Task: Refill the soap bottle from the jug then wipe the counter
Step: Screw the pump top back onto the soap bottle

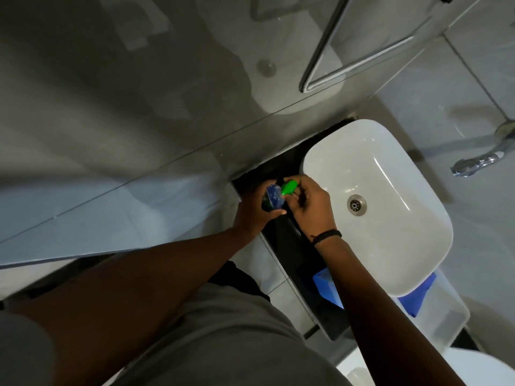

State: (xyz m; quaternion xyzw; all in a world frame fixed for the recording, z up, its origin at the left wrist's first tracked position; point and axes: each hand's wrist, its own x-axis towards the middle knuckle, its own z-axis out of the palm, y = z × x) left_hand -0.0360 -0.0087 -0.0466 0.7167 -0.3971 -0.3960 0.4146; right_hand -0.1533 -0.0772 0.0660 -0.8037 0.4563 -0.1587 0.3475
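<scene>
At the left edge of the basin [376, 201], on the dark worktop [287, 235], the soap bottle [271, 200] stands with its long axis roughly upright, pointing up toward the camera so that mostly its top shows. The left hand [252, 215] is clenched around its body from the left, thumb across the near side. The green pump top [289, 187] sits just right of the bottle's mouth, on the basin side, pinched in the fingertips of the right hand [309, 210]; whether it is seated on the neck or lifted clear I cannot tell. The right hand is the nearer to it, wrist bent down, forearm coming in from the lower right, a dark band at the wrist. The left forearm reaches in from the lower left. I judge the step to be unscrewing or lifting off the top, a pull along the bottle's axis. No jug is in view.
</scene>
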